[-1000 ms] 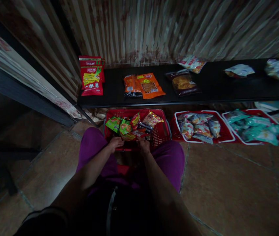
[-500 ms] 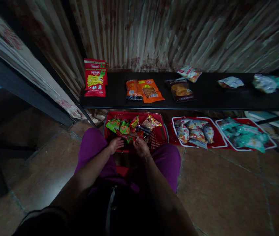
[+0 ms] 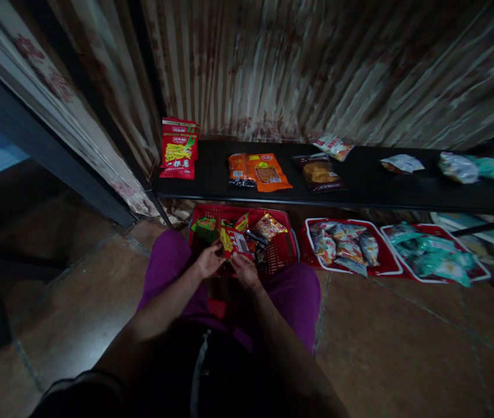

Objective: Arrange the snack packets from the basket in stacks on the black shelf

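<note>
Above the near side of a red basket (image 3: 288, 235), my two hands hold a red and yellow snack packet (image 3: 235, 241) between them. My left hand (image 3: 211, 260) has its fingers closed at the packet's lower left edge. Thumb and fingers of my right hand (image 3: 244, 270) pinch its lower edge. Inside the basket, a green snack packet (image 3: 204, 227) lies to the left and a yellow and red packet (image 3: 269, 227) to the right. Darker packets under the held one are partly hidden.
Behind the basket runs a black shelf (image 3: 212, 191) with red packets (image 3: 179, 152), orange packets (image 3: 268, 172) and a brown packet (image 3: 321, 173). To the right stand a basket of white and orange packets (image 3: 349, 251) and a basket of teal packets (image 3: 438, 252).
The red packet has come up and turned, so its printed face with a yellow part now shows. My left hand has moved right and closed on it. The view has shifted slightly.
</note>
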`<state>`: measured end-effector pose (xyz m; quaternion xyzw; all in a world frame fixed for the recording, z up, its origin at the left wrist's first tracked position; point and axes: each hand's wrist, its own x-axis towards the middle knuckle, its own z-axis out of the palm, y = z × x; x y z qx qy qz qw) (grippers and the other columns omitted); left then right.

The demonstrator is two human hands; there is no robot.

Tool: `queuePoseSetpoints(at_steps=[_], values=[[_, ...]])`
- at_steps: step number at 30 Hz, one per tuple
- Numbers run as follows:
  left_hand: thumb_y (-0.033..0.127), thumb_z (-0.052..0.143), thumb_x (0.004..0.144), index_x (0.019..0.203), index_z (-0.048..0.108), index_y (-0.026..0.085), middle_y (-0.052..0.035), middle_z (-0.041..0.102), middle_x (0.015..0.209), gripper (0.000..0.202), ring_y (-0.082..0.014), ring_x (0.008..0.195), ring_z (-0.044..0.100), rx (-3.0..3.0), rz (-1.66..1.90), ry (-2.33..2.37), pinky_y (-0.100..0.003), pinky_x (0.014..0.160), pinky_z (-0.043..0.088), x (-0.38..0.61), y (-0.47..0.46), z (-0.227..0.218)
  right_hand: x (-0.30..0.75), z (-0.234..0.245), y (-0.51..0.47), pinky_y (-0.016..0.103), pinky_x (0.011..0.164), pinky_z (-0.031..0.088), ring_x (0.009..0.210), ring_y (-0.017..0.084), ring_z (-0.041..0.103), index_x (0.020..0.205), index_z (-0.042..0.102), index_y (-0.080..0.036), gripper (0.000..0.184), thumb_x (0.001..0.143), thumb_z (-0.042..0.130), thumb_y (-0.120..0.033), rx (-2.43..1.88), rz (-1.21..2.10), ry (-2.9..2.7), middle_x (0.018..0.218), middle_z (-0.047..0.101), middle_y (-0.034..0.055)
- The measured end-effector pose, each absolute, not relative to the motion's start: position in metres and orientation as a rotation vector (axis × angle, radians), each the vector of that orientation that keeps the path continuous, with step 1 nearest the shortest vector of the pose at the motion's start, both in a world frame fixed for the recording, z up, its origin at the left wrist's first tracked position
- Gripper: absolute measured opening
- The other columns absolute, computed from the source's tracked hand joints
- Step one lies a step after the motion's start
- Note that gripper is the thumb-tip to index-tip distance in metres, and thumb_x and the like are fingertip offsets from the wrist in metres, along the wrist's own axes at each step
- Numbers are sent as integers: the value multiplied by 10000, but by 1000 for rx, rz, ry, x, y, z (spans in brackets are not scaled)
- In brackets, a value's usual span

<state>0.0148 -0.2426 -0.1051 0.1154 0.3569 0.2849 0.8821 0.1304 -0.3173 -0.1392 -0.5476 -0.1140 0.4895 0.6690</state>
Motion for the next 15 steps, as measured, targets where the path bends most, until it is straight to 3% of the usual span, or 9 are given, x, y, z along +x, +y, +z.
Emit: queuePoseSetpoints(at_steps=[5, 9, 15], values=[[198, 703, 702, 1159, 561, 222, -57, 674, 1068, 480, -179, 976, 632, 459, 620, 629, -301, 874, 483, 22, -255, -103, 116, -130, -323, 264, 622, 499, 606, 121, 579, 645, 687, -197, 260, 538, 810, -401, -1266, 1099, -336, 639, 662, -16], [227, 793, 632, 1239, 496, 241, -41, 688, 1003, 676, -152, 918, 639, 544, 635, 653, -288, 889, 459, 23, -259, -99, 113, -123, -324, 255, 605, 463, 590, 118, 546, 632, 685, -191, 275, 560, 781, -438, -1335, 1028, -422, 616, 645, -22], [76, 829, 508, 1295, 454, 264, -42, 678, 1079, 893, -159, 973, 635, 675, 625, 610, -303, 944, 432, 23, -259, -86, 108, -119, -322, 286, 683, 473, 659, 149, 576, 672, 683, -201, 278, 601, 745, -463, -1312, 918, -479, 686, 673, 2]])
